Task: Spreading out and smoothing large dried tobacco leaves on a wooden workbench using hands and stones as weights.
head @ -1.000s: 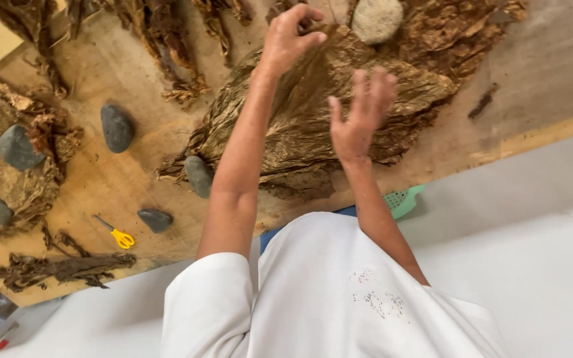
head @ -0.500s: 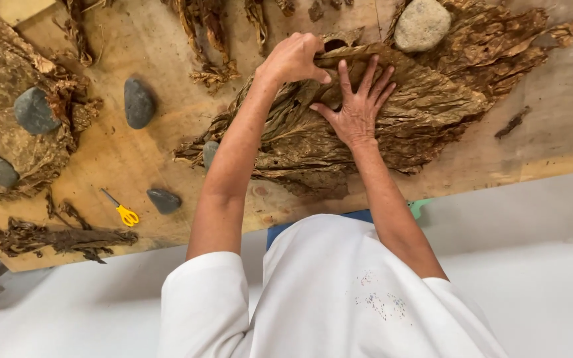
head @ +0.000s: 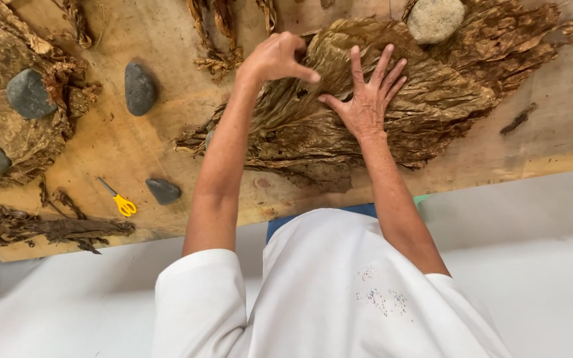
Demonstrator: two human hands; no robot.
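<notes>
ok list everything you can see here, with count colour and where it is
dried leaf pile: one, brown, middle of the board under both hands
second leaf pile: one, brown, left end of the board
leaf scraps: several, dark brown, near left edge and along the far edge
pale stone: one, light grey, on the far right part of the middle pile
dark stones: four clearly seen, grey, two on the left pile, two on bare board
scissors: one pair, yellow handles, near left of the board
wooden board: one, tan, fills the upper picture
floor: white, below the board
left hand: fingers curled, pinching the leaf's edge
right hand: fingers spread, flat on the leaf
</notes>
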